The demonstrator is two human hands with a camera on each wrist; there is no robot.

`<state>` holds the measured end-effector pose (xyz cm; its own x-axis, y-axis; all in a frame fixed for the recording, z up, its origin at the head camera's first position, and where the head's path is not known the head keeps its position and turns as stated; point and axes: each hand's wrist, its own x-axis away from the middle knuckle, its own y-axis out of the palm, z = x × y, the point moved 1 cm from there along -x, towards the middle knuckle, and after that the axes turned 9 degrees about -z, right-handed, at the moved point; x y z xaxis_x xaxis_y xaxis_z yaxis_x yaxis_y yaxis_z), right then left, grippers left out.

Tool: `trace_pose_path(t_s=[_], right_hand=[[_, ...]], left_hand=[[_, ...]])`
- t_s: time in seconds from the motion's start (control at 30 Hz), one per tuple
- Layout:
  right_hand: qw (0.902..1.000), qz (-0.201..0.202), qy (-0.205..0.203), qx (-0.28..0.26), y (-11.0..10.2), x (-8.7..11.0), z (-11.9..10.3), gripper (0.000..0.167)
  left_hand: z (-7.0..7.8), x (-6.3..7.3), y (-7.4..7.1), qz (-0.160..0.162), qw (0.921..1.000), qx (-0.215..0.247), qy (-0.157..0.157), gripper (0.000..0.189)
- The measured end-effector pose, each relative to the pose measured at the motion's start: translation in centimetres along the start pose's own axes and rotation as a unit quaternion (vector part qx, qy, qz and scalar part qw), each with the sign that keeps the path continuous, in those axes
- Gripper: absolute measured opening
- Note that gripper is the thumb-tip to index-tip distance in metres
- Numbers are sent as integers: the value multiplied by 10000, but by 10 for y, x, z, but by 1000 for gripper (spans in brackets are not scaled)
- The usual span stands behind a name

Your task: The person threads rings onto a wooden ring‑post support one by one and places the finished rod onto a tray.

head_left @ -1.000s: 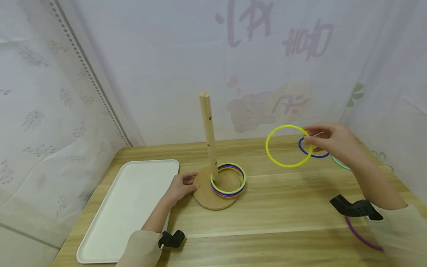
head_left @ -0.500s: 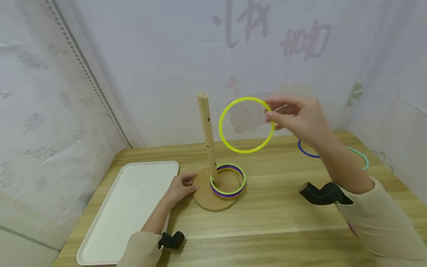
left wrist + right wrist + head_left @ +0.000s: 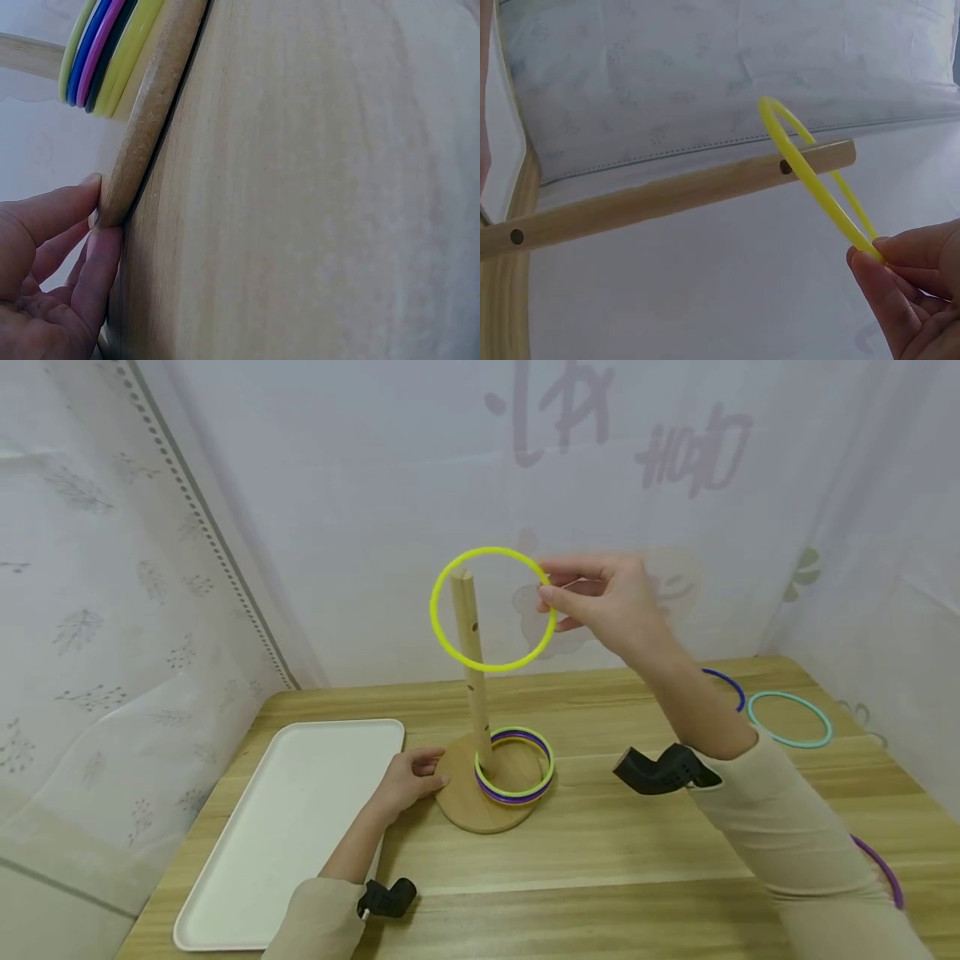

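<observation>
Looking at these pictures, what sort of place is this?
Probably a small curtained corner set up for recording: printed cloth hangs behind and on both sides of the wooden table, and the wrist-worn black devices suggest filming.

In the head view, the right forearm point(image 3: 686, 693) hides part of the blue ring point(image 3: 737, 686), the right sleeve point(image 3: 795, 835) much of the purple ring point(image 3: 885, 862), the left sleeve point(image 3: 318, 914) 1 tray point(image 3: 300, 827) corner. The left wrist view crops the stacked rings point(image 3: 95, 60) above; the right wrist view crops the post's point(image 3: 652, 201) foot.
</observation>
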<state>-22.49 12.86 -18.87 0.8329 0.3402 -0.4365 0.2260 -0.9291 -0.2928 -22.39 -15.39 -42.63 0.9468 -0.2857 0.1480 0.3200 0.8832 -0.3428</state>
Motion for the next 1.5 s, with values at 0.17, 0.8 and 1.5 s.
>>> trace_pose_path(t_s=[0.17,0.8,1.5], right_hand=[[9975,-214,657,113,-2,2,24,30],[9682,-1471,1888,729,15,37,114,30],[9472,-1454,2670,1015,39,60,171,25]], left_hand=[[7,4,0,-70,10000,0,61,47],[2,-1,-1,-16,9999,-154,1,46],[-1,-2,-1,8,9999,-106,-43,45]])
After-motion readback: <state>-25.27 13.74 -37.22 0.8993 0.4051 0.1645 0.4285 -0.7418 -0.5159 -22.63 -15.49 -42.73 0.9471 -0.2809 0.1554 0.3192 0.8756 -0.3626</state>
